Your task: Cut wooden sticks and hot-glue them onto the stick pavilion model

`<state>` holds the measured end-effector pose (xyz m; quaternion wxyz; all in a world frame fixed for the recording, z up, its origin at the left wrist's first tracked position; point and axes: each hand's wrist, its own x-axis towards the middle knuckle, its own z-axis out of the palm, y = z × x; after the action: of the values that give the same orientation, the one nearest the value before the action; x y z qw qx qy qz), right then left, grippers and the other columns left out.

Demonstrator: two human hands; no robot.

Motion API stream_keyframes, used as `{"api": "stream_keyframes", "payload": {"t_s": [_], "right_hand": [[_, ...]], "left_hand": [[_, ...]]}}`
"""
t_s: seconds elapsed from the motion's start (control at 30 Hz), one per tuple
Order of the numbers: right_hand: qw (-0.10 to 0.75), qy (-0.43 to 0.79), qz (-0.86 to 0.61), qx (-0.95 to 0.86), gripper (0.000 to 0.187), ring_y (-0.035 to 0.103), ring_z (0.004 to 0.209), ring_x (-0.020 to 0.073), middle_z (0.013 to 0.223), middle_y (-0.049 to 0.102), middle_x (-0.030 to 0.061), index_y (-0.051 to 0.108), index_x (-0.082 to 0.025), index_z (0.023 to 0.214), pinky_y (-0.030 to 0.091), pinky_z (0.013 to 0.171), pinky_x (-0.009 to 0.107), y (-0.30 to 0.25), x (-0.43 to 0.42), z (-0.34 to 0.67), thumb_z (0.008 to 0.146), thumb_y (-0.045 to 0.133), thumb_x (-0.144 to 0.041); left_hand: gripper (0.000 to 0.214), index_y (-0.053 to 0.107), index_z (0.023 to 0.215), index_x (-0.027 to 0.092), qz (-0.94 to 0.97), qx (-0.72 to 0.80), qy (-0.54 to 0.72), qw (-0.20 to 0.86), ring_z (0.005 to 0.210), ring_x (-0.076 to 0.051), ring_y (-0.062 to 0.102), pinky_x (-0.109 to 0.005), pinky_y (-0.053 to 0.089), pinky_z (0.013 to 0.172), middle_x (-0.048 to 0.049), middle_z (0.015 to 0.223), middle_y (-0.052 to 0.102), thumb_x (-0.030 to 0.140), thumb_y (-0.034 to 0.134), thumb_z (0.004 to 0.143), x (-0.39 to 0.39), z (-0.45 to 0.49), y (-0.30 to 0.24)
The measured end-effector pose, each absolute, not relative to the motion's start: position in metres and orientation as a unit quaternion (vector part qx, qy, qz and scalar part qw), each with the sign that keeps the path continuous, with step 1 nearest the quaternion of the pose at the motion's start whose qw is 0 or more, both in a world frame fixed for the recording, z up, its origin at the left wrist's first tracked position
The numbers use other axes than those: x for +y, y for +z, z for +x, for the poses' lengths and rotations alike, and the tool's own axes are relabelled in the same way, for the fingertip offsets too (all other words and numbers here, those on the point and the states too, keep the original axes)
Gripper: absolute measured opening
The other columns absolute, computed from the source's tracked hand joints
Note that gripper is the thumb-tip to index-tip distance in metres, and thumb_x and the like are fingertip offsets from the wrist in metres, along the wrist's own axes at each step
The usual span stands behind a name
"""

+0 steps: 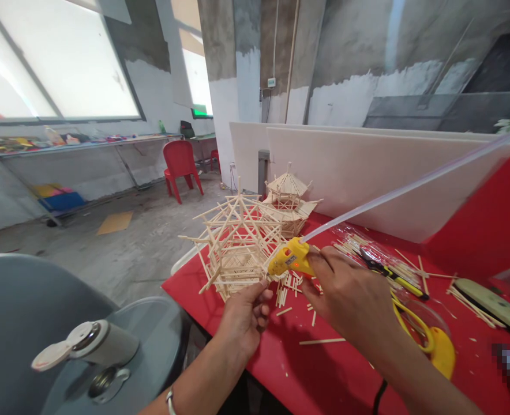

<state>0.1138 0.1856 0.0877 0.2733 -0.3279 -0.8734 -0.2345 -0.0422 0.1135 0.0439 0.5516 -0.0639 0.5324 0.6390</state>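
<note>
A yellow hot glue gun (290, 257) with a long clear glue stick (411, 183) out of its back is gripped in my right hand (351, 293). Its nozzle points left, close to the fingertips of my left hand (248, 311). Those fingers are pinched at the lower right corner of a wooden stick pavilion frame (237, 242); what lies between them is too small to make out. Behind the frame stands a second stick pavilion (288, 199) with a tiered roof. Short cut sticks (283, 295) are scattered beside the frame.
On the red table (293, 380) lie bagged sticks (354, 245), a yellow-black cutter (404, 282), yellow-handled scissors (441, 349) and a green case (492, 302). A grey stool (160, 323) holds an open white flask (112, 341). White boards (345, 167) stand behind the table.
</note>
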Motion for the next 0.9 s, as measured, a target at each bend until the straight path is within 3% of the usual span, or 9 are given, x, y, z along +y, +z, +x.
{"api": "stream_keyframes", "payload": {"t_s": [0.37,0.9], "right_hand": [[0.269,-0.239,-0.317,-0.877,0.031,0.062,0.074,0.0140,0.103,0.069,0.0043,0.059,-0.019,0.116,0.036,0.060,0.028,0.091,0.185,0.111,0.086,0.055,-0.024],[0.264,-0.240,-0.321,-0.878,0.029,0.062,0.073,0.0148,0.091,0.068,0.0014,0.061,-0.020,0.111,0.037,0.060,0.027,0.095,0.183,0.112,0.083,0.057,-0.022]], "left_hand": [[0.008,0.058,0.078,0.012,-0.065,0.506,0.635,0.580,0.031,-0.001,0.041,-0.009,0.022,0.030,0.0033,0.053,0.059,0.012,0.060,0.085,0.114,-0.045,0.045],[0.008,0.059,0.077,0.012,-0.097,0.478,0.619,0.616,0.029,-0.002,0.042,-0.010,0.023,0.028,0.0047,0.050,0.056,0.012,0.059,0.086,0.116,-0.054,0.043]]}}
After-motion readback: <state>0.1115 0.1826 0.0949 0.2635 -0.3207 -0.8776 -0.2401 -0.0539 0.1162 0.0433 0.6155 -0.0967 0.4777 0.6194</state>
